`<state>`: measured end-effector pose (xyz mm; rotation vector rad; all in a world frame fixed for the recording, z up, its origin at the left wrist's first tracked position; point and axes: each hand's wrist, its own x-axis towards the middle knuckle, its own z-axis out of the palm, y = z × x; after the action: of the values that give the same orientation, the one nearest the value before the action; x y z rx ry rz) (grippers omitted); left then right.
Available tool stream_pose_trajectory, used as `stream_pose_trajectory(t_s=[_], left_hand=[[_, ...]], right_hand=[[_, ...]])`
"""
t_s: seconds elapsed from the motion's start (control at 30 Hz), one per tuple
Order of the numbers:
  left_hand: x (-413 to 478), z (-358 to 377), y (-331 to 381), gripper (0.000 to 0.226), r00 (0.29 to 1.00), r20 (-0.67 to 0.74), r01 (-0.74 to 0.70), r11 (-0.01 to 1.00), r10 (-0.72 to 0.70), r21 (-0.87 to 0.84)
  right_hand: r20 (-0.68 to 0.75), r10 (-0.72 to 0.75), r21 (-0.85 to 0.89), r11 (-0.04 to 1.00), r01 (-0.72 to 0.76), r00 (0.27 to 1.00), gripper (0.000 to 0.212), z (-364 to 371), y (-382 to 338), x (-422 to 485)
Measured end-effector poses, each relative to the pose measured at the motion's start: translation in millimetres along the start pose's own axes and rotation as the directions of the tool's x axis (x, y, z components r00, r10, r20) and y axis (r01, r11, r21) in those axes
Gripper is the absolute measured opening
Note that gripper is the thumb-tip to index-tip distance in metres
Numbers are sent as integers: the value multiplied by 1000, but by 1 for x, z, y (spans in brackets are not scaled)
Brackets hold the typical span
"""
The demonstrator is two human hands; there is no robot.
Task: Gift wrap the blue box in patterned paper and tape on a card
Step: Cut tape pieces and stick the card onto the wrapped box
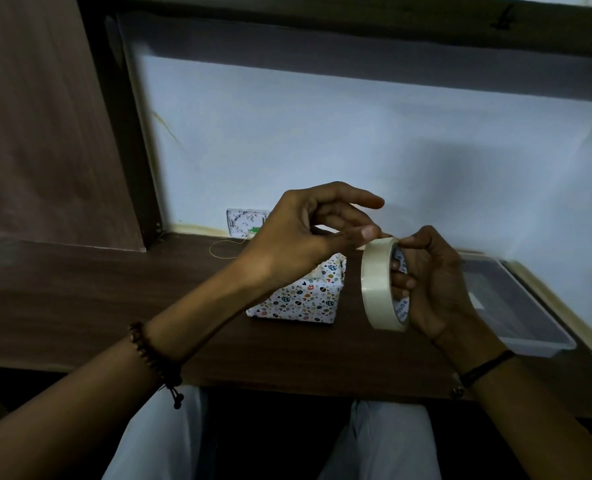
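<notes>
Right hand (436,282) grips the cream tape roll (377,285) upright, fingers through its core. Left hand (301,233) pinches at the roll's top edge. Below them, mid-frame, the box (308,296) sits on the dark desk (97,299), covered in white paper with small colourful blobs and hearts.

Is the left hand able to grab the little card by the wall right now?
Probably, but not at once: the left hand is pinching the loose end of the tape roll. The card sits just beyond it, with nothing in between.
</notes>
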<state>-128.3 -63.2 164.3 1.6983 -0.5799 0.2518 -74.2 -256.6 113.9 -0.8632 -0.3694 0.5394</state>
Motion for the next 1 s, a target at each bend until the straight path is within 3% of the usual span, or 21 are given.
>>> stream_pose_trajectory(t_s=[0.1,0.23,0.4,0.47,0.57,0.73,1.0], left_hand=[[0,7,-2,32,1000,-15,-9,1000,9,-29],[2,15,-1,36,999,-49,-24,999,23,-34],[4,18,0,35,997,-64,-44,999,44,7],[5,17,1,34,995,-88,-54,998,53,-14],[8,12,4,32,987,-154,-58,997,51,-42],[13,5,2,27,990,-142,-7,1000,3,-28],[9,5,-16,28,983,-91,135,965,-159,-226]], right_hand=[[-88,-5,-103,995,-4,996,29,-2,-1,-3],[-172,-67,-221,975,28,983,68,-6,7,0],[-56,71,1,998,-71,996,32,-2,8,1],[-35,70,-5,998,-70,997,33,1,10,0],[-144,13,-161,986,-36,989,37,-5,16,1],[-122,90,-16,996,-93,988,34,-6,19,3],[-213,21,-183,981,-61,977,35,-4,16,-1]])
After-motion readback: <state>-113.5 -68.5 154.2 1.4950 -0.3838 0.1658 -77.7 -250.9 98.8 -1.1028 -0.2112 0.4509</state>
